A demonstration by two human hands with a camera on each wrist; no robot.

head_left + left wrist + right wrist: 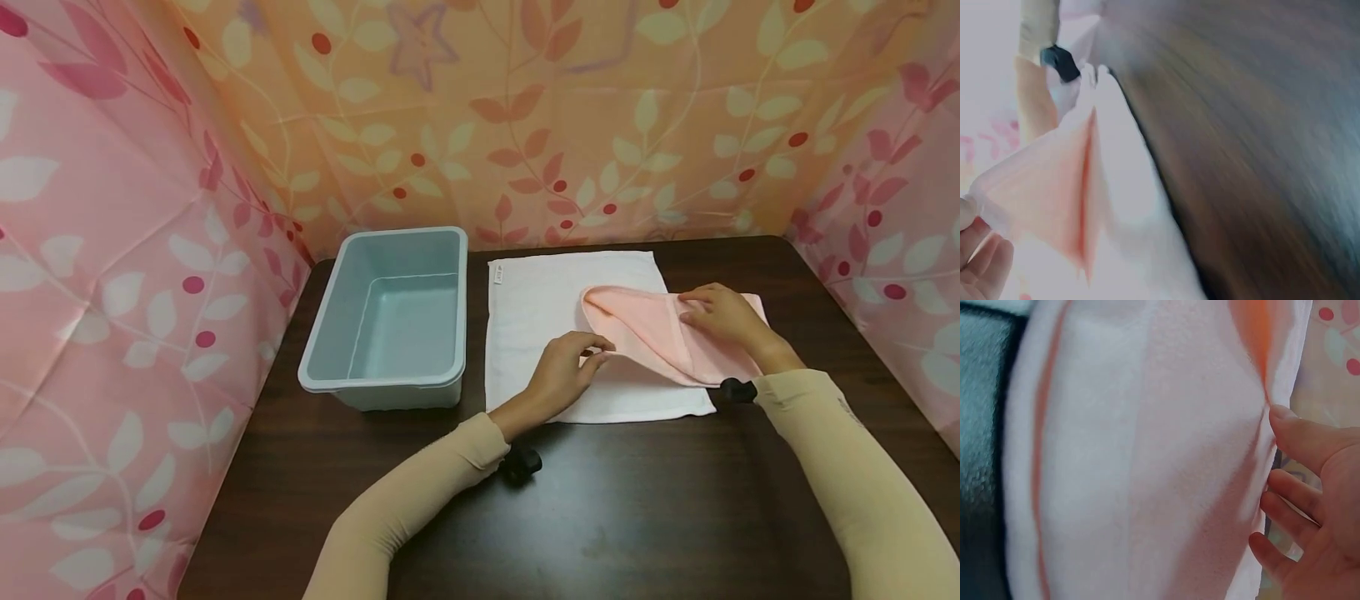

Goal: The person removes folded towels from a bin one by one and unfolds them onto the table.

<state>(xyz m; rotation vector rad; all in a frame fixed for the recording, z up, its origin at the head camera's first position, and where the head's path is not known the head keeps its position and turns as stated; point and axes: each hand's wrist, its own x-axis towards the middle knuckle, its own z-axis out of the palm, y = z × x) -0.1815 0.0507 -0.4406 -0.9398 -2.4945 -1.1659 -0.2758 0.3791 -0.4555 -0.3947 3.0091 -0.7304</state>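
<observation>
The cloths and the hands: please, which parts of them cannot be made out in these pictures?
Head view: part of the white cloth is hidden beneath the pink cloth.
Head view: the writing on the white cloth's label is too small to read.
Left wrist view: the left edge cuts off part of the left hand.
Right wrist view: the right edge cuts off part of the right hand.

There are two hands, one pink cloth, one white cloth, one tub, one table.
</observation>
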